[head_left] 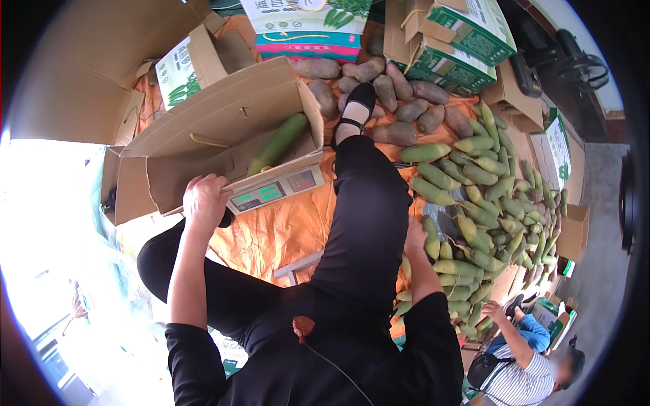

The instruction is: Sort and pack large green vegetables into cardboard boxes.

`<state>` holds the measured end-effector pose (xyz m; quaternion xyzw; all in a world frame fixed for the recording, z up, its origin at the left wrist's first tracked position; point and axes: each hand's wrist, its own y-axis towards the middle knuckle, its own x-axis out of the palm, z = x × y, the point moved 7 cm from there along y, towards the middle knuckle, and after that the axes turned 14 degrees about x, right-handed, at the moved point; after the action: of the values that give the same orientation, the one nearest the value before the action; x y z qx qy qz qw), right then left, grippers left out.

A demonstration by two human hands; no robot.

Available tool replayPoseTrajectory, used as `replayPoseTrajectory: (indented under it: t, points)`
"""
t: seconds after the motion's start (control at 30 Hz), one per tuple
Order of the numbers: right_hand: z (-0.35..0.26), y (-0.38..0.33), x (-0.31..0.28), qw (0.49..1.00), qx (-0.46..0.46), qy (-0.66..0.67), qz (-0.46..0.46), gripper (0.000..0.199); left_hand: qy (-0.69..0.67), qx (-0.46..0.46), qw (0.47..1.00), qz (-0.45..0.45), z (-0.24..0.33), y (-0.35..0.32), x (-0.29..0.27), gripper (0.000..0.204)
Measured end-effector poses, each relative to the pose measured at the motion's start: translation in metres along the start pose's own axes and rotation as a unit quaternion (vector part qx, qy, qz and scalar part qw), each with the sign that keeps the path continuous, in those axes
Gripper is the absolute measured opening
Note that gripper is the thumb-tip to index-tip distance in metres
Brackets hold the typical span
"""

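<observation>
My left hand (205, 201) is closed over the near edge of an opened cardboard box (196, 159). A single long green radish (277, 145) lies slanted inside that box. Right below the box's near side shows a digital scale (259, 195) with lit green displays; how the box rests on it is partly hidden. On the other side of my bent leg, my right hand (415, 240) reaches down to the edge of a large heap of green radishes (477, 237). It is beside one upright radish (431, 238); its fingers are too hidden to show a grip.
Several dull reddish, soil-covered radishes (399, 111) lie around my outstretched foot on an orange sheet (298, 227). Printed cartons (453, 61) stand at the far side, with another (181, 71) at far left. A co-worker in a striped shirt (518, 375) sits at lower right.
</observation>
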<state>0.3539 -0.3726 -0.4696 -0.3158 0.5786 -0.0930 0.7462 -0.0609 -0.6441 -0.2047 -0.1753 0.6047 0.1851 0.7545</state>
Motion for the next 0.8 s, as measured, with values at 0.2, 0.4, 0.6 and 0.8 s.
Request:
replayPoseTrajectory:
  t: [0.2,0.4,0.6,0.8]
  points:
    - [0.018,0.001,-0.142,0.8,-0.091,0.59,0.061,0.054,0.007,0.014,1.0,0.0,0.002,0.002,0.001,0.011]
    - [-0.064,-0.107,-0.358,0.692,-0.294,0.649,0.116,0.049,-0.006,0.012,1.0,0.0,0.0,-0.001,0.003,0.016]
    - [-0.208,-0.21,-0.444,0.66,-0.532,0.519,0.111,0.042,0.013,-0.028,0.999,-0.031,-0.005,-0.006,0.003,0.014]
    - [-0.386,-0.233,-0.364,0.745,-0.571,0.317,0.137,0.062,0.013,-0.018,0.999,-0.037,0.001,0.0,0.003,0.011]
